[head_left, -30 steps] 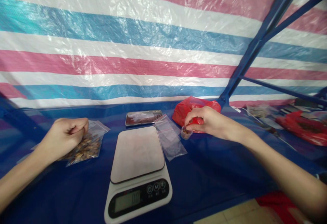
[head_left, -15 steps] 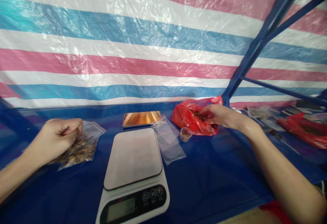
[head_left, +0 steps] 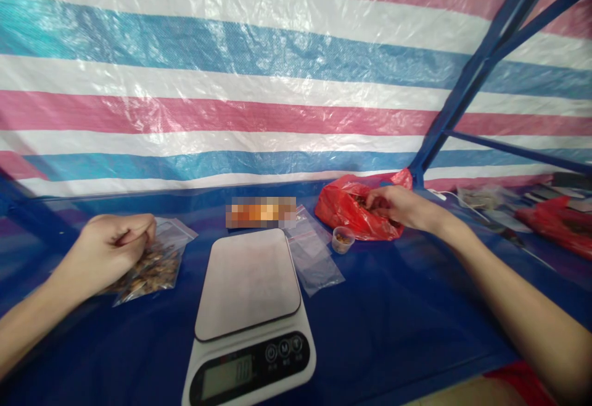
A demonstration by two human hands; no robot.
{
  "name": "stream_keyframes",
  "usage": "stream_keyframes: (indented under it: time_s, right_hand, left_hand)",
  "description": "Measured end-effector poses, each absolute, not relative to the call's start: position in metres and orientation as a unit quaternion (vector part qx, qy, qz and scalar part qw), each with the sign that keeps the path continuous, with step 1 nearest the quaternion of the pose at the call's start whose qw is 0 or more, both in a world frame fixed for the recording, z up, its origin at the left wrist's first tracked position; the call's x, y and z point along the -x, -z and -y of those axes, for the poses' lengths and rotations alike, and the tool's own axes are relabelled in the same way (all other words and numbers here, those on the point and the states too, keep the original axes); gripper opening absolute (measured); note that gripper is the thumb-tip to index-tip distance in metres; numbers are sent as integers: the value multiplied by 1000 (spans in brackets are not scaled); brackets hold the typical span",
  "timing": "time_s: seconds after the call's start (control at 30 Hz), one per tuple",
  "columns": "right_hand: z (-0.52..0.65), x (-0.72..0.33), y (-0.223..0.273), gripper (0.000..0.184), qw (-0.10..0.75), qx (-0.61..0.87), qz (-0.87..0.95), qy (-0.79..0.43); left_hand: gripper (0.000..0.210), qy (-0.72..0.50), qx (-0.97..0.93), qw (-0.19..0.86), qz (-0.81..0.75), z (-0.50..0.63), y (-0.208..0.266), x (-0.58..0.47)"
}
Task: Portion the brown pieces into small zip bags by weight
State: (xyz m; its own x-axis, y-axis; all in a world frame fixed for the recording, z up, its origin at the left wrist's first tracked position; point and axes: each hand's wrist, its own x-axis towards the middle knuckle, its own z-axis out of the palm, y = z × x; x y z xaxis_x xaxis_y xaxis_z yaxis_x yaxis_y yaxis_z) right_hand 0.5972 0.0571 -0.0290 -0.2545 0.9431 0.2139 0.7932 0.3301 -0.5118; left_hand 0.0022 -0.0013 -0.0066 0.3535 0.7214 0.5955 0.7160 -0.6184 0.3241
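My left hand (head_left: 115,245) is closed in a fist over the left side of a clear zip bag (head_left: 160,267) filled with brown dried pieces. Whether anything lies inside that fist is hidden. On the right, my right hand (head_left: 393,205) reaches into the mouth of a red plastic bag (head_left: 342,211) with brown bits inside. Its fingers are curled together, and what they hold, if anything, is too small to make out. Beside the red bag stands a small clear cup (head_left: 343,240) with some brown bits in it.
A digital kitchen scale (head_left: 250,282) sits in the middle, its display reading 0.0. Flat zip bags (head_left: 317,261) lie to its right, and a pixelated flat object (head_left: 261,213) lies behind. A blue frame post (head_left: 462,97) rises at right, near another red bag (head_left: 559,224).
My right hand's fingers have drawn in and curled at the red bag's mouth. My left hand keeps its fist over the zip bag. The whole view has shifted slightly.
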Motion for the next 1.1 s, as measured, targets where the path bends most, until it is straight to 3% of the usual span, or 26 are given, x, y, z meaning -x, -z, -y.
stream_keyframes:
  time_s: [0.2, 0.5, 0.63, 0.87, 1.1]
  right_hand:
    - [-46, -589, 7, 13, 259, 570, 766, -146]
    - [-24, -559, -21, 24, 373, 560, 739, -34]
    - [-11, -538, -25, 32, 422, 527, 737, -46]
    - [14, -498, -27, 37, 361, 410, 815, -192]
    - [12, -498, -21, 32, 346, 411, 822, -191]
  left_hand:
    - [27, -367, -816, 14, -446, 1, 9, -1]
    - [26, -371, -820, 23, -435, 0, 10, -1]
    - [26, -374, -816, 26, -440, 0, 11, 0]
    - [26, -373, -813, 26, -446, 1, 10, 0]
    - [29, -381, -805, 40, -453, 3, 6, -5]
